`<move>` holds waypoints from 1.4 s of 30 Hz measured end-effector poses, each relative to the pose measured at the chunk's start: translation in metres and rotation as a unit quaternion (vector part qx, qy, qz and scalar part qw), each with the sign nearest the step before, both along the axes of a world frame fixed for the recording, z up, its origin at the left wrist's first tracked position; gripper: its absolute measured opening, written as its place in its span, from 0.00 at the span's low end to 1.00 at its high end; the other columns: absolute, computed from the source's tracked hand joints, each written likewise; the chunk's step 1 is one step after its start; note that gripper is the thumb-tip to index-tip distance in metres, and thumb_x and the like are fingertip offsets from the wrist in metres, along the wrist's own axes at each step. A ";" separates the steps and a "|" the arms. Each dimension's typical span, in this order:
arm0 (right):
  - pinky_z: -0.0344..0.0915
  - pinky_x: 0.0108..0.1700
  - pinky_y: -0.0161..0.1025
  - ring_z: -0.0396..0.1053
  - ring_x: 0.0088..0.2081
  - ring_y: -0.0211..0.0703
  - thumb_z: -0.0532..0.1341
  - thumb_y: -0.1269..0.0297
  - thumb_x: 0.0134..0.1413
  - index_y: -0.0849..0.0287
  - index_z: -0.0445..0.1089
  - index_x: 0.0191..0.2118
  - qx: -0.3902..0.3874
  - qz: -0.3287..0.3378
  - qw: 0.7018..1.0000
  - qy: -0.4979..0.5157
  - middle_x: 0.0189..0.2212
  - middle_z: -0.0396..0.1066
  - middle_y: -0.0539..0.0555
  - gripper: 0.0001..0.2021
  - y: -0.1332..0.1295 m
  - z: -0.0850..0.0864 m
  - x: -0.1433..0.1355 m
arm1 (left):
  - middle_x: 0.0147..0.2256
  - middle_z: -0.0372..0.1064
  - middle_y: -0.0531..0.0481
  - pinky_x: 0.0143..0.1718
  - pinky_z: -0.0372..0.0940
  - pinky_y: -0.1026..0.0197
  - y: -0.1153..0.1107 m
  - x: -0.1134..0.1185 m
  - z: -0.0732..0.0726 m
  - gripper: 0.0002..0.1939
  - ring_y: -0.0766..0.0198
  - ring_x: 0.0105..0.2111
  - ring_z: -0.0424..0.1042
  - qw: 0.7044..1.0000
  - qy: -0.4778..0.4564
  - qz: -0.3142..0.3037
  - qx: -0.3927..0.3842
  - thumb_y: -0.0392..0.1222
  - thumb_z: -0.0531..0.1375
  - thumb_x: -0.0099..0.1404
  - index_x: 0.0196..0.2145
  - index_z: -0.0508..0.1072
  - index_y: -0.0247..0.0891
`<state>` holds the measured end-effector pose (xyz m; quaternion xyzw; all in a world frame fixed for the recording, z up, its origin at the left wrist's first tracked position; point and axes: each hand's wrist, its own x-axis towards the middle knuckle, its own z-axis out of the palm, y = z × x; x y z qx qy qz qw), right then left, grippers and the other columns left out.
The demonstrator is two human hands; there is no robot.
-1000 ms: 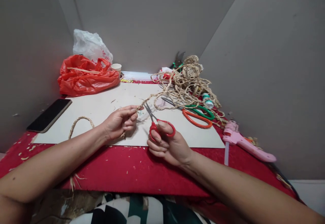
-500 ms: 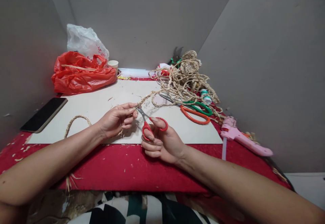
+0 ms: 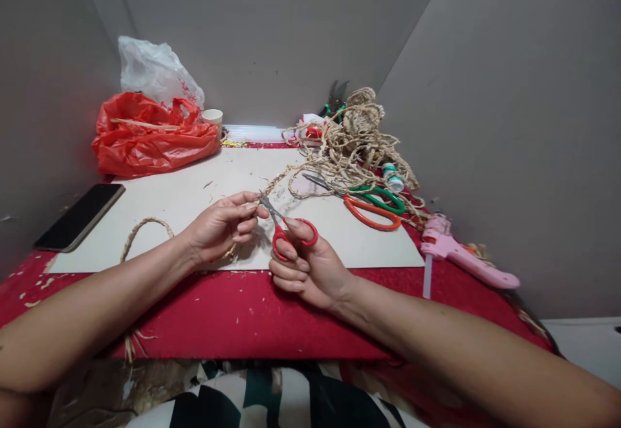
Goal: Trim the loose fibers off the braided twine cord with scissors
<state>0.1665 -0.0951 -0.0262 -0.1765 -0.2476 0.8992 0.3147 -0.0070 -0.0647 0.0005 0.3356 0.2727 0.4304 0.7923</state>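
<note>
Working over the white board [image 3: 184, 189], you had a dark phone [image 3: 80, 216] lying across its left corner, with a red plastic bag [image 3: 155, 147] behind and a paper cup [image 3: 212, 117] just beside the bag. A loop of braided rope [image 3: 145, 222] arched up from behind your left forearm. Your left hand [image 3: 218, 229] pinched the braid between thumb and fingertips, and from there it ran away from you toward the tangled heap. To the right of that pinch came the change: the tips of your small red-handled scissors [image 3: 273, 213], which a second earlier had pointed past the fingertips with a little room beside them, had moved left and met the braid right at the pinch. That seemed to put the blades in cutting reach of the held strand, though with scarcely any room between metal and fingertips. Whether any strand lay between the blades, I could not tell. Your right hand [image 3: 310, 266] was closed around the scissors, thumb and fingers through the red loops. Farther right, the rope heap [image 3: 359, 140] spread over the far part of the board, near the orange-and-green-handled scissors [image 3: 372, 211], which lay untouched. Farthest right, the pink glue gun [image 3: 456, 265] rested on the red cloth [image 3: 388, 305], well apart from both hands.
</note>
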 end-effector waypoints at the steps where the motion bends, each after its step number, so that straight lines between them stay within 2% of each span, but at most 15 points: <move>1: 0.42 0.13 0.26 0.36 0.13 0.28 0.64 0.50 0.47 0.60 0.60 0.16 -0.002 -0.009 1.000 -0.003 0.07 0.42 0.39 0.22 0.000 0.000 0.000 | 0.28 0.70 0.49 0.14 0.51 0.74 0.000 0.000 0.000 0.06 0.77 0.16 0.56 1.000 -0.001 0.001 0.000 0.26 0.57 0.59 0.35 0.69 0.32; 9: 0.40 0.12 0.26 0.36 0.12 0.27 0.65 0.54 0.49 0.59 0.55 0.16 0.029 -0.064 0.997 -0.017 0.09 0.44 0.39 0.23 -0.004 0.003 -0.002 | 0.28 0.70 0.50 0.15 0.50 0.74 0.000 0.000 -0.003 0.06 0.76 0.16 0.55 1.000 -0.004 -0.001 0.006 0.28 0.58 0.60 0.35 0.68 0.35; 13: 0.40 0.13 0.27 0.37 0.12 0.27 0.64 0.54 0.49 0.59 0.57 0.16 0.083 -0.047 0.995 -0.029 0.09 0.44 0.40 0.22 -0.006 0.005 0.000 | 0.27 0.70 0.50 0.15 0.50 0.74 0.001 -0.001 0.000 0.06 0.76 0.16 0.56 1.000 -0.003 0.001 0.001 0.27 0.58 0.59 0.34 0.68 0.34; 16: 0.41 0.14 0.27 0.39 0.13 0.28 0.65 0.51 0.47 0.59 0.59 0.16 0.121 -0.067 0.990 -0.042 0.09 0.44 0.40 0.22 -0.007 0.009 0.003 | 0.27 0.70 0.50 0.15 0.51 0.74 0.003 -0.003 0.002 0.07 0.76 0.16 0.57 1.000 -0.005 0.004 -0.004 0.27 0.58 0.59 0.36 0.69 0.33; 21: 0.41 0.14 0.28 0.38 0.14 0.29 0.64 0.49 0.48 0.59 0.61 0.16 0.127 -0.122 0.983 -0.053 0.09 0.42 0.40 0.22 -0.005 0.012 0.006 | 0.27 0.70 0.49 0.15 0.52 0.73 0.005 -0.005 0.001 0.06 0.76 0.16 0.57 1.000 -0.001 0.015 -0.011 0.26 0.57 0.59 0.35 0.69 0.32; 24: 0.41 0.15 0.28 0.39 0.14 0.29 0.63 0.48 0.49 0.59 0.61 0.17 0.135 -0.104 0.984 -0.058 0.10 0.42 0.40 0.22 -0.004 0.010 0.005 | 0.27 0.70 0.49 0.15 0.52 0.73 0.005 -0.005 0.002 0.06 0.76 0.16 0.57 1.000 0.003 0.018 -0.010 0.27 0.58 0.58 0.35 0.69 0.32; 27: 0.42 0.15 0.28 0.39 0.14 0.29 0.62 0.47 0.49 0.59 0.62 0.18 0.145 -0.067 0.985 -0.065 0.10 0.42 0.40 0.22 -0.006 0.008 0.004 | 0.24 0.68 0.51 0.14 0.49 0.74 0.004 -0.006 0.003 0.04 0.77 0.15 0.52 1.000 0.017 0.017 -0.004 0.30 0.59 0.59 0.35 0.69 0.32; 31: 0.41 0.15 0.28 0.38 0.14 0.28 0.62 0.46 0.49 0.59 0.62 0.18 0.156 -0.061 0.983 -0.079 0.10 0.44 0.40 0.22 -0.007 0.006 0.002 | 0.17 0.57 0.59 0.13 0.40 0.75 0.003 -0.007 0.003 0.05 0.78 0.13 0.41 0.998 0.056 0.024 0.013 0.34 0.60 0.61 0.37 0.69 0.35; 34: 0.41 0.15 0.29 0.39 0.13 0.28 0.63 0.48 0.49 0.59 0.62 0.19 0.183 -0.082 0.973 -0.114 0.10 0.45 0.40 0.21 -0.004 0.004 0.002 | 0.15 0.52 0.61 0.13 0.39 0.75 0.003 -0.006 0.002 0.07 0.76 0.14 0.40 0.996 0.075 0.038 0.017 0.36 0.60 0.61 0.38 0.69 0.35; 38: 0.43 0.15 0.31 0.44 0.14 0.28 0.61 0.50 0.53 0.59 0.59 0.19 0.247 -0.105 0.949 -0.165 0.11 0.48 0.41 0.21 0.002 -0.001 0.005 | 0.15 0.50 0.61 0.13 0.39 0.74 0.002 -0.006 0.002 0.07 0.75 0.14 0.39 0.995 0.085 0.041 0.020 0.39 0.60 0.62 0.38 0.71 0.35; 42: 0.42 0.17 0.32 0.43 0.14 0.29 0.60 0.50 0.53 0.57 0.54 0.18 0.294 -0.103 0.926 -0.213 0.12 0.47 0.41 0.23 0.004 -0.001 0.005 | 0.14 0.49 0.62 0.12 0.41 0.74 0.002 -0.005 0.001 0.06 0.75 0.14 0.38 0.996 0.084 0.037 0.020 0.40 0.60 0.62 0.36 0.71 0.35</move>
